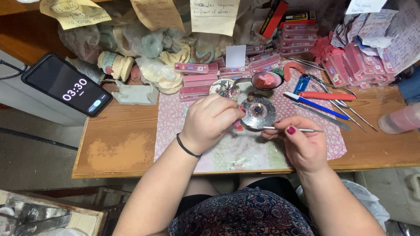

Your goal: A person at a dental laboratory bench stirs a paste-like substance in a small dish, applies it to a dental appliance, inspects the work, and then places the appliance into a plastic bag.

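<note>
At centre of the bench, left hand [210,120] is clenched around a small pink piece [238,125], mostly hidden. At its 3 o'clock, a round metal burner [258,112] shows a small flame. Right hand [302,142] pinches a thin metal instrument [280,129], tip beside the burner.

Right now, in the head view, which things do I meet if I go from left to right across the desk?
Black phone → plaster dental casts → left hand → small burner with a flame → right hand holding a thin metal tool → red-handled tool → pink bottle.
</note>
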